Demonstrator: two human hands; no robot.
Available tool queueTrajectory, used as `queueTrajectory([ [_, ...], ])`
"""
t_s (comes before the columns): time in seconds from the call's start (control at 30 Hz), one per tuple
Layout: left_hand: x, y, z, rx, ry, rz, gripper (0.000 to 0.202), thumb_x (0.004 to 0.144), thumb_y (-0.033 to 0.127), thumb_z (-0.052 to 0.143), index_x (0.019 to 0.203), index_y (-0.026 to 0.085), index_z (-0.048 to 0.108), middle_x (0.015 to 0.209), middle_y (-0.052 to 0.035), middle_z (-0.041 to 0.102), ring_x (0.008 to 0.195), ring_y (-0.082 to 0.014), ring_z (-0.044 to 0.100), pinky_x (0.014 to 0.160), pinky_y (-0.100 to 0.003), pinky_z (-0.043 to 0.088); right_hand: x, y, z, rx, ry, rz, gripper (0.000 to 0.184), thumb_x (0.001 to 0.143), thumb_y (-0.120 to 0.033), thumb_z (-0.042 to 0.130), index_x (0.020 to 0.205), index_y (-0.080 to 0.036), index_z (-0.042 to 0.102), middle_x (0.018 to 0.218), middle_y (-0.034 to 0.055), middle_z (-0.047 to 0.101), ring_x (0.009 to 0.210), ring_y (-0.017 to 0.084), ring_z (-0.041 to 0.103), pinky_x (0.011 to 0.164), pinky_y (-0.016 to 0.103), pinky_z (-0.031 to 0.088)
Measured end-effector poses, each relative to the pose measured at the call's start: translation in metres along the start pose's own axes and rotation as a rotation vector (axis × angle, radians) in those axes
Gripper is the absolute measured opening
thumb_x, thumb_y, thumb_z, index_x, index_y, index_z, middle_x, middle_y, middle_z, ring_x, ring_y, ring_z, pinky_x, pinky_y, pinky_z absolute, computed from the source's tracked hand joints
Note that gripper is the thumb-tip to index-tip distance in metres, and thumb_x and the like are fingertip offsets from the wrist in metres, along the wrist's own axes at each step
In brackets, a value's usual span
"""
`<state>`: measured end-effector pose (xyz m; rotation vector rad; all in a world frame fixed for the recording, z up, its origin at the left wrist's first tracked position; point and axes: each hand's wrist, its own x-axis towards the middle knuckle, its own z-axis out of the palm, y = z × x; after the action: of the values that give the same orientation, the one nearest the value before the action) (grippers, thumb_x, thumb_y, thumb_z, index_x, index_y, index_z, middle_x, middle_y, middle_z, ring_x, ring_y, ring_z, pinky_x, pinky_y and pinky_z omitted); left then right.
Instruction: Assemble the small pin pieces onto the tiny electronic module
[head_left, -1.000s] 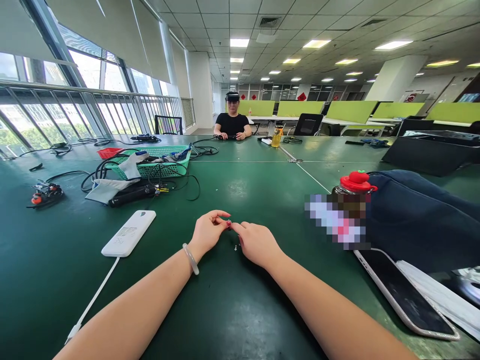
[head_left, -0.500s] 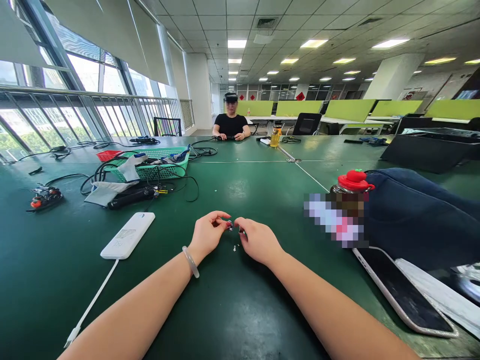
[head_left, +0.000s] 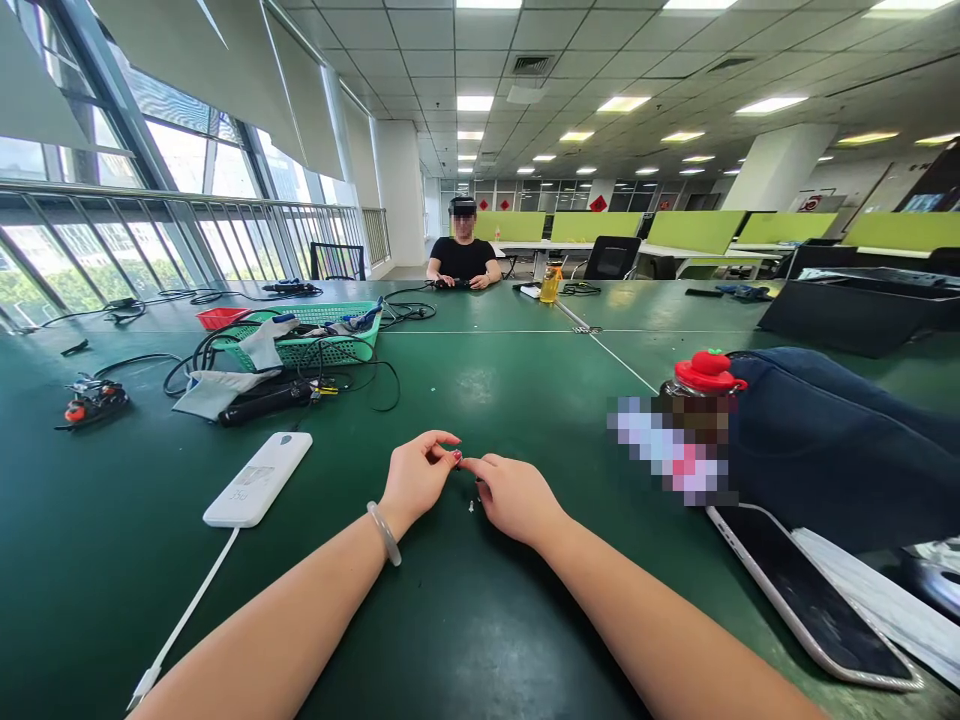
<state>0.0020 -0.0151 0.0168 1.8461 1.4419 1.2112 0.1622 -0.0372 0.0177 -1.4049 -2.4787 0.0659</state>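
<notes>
My left hand, with a grey bangle on its wrist, is pinched, thumb bent toward the index finger. A tiny dark thing shows at the thumb tip, mostly hidden, and its kind cannot be made out. From the other side, my right hand stretches its index finger to the left thumb tip. Its thumb is apart from that finger and the others curl under. On the green table, just below the fingers, lies a tiny white piece.
To the left are a white power bank with a cable and a green basket with gloves and wires. On the right stand a red-lidded jar, a dark blue bag and a phone. Another person sits across the table.
My right index finger has straightened and moved left to meet the left thumb tip. The small shiny thing at the left fingers is now mostly covered. The view has tilted slightly up.
</notes>
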Motion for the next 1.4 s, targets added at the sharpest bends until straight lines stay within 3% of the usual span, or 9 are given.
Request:
queueTrajectory([
  [0.23,-0.005,0.006,-0.001,0.175,-0.061,0.114,0.018,0.076,0.022,0.049,0.088,0.022,0.062,0.068,0.002,0.067,0.064,-0.0139,0.06,0.064,-0.025,0.044,0.001,-0.002,0.006,0.093,0.012,0.04,0.027,0.08,-0.016,0.041,0.103,-0.02,0.055,0.089,0.0038,0.062,0.079,0.015,0.057,0.069,0.024,0.039],
  [0.57,-0.008,0.012,0.003,0.352,-0.147,0.312,0.021,0.08,0.018,0.046,0.089,0.024,0.063,0.087,0.0013,0.068,0.077,-0.0144,0.061,0.072,-0.026,0.044,0.003,0.013,0.005,0.301,0.086,0.101,0.019,0.076,-0.014,0.046,0.085,-0.021,0.06,0.086,0.0013,0.064,0.08,0.014,0.057,0.073,0.024,0.04],
  [0.73,-0.006,0.005,0.005,0.13,-0.094,0.116,0.019,0.076,0.023,0.051,0.091,0.021,0.062,0.07,0.0009,0.066,0.063,-0.0134,0.06,0.063,-0.024,0.046,0.006,0.017,0.002,0.583,0.161,0.226,0.013,0.074,-0.021,0.05,0.079,-0.021,0.062,0.078,-0.0006,0.065,0.068,0.012,0.056,0.066,0.025,0.042],
  [1.0,0.001,-0.01,0.008,-0.294,-0.117,-0.116,0.029,0.068,0.032,0.06,0.092,0.016,0.06,0.061,0.0002,0.061,0.06,-0.0129,0.06,0.061,-0.024,0.049,0.014,0.02,0.012,1.164,0.103,0.412,0.014,0.062,-0.025,0.061,0.071,-0.015,0.061,0.061,-0.0017,0.059,0.046,0.007,0.047,0.049,0.022,0.04],
  [1.2,0.001,-0.009,0.009,-0.436,-0.164,-0.17,0.029,0.066,0.031,0.065,0.088,0.014,0.059,0.06,0.0009,0.06,0.059,-0.0116,0.059,0.062,-0.025,0.051,0.015,0.02,0.015,1.292,0.151,0.454,0.019,0.058,-0.027,0.065,0.071,-0.014,0.062,0.062,-0.0001,0.062,0.05,0.008,0.049,0.05,0.022,0.041],
  [1.4,0.0,-0.007,0.008,-0.477,-0.193,-0.152,0.028,0.065,0.031,0.066,0.085,0.013,0.06,0.06,0.0008,0.06,0.058,-0.0112,0.059,0.062,-0.025,0.051,0.015,0.017,0.016,1.273,0.141,0.434,0.018,0.061,-0.026,0.063,0.074,-0.014,0.065,0.064,0.0012,0.064,0.052,0.008,0.05,0.053,0.022,0.042],
])
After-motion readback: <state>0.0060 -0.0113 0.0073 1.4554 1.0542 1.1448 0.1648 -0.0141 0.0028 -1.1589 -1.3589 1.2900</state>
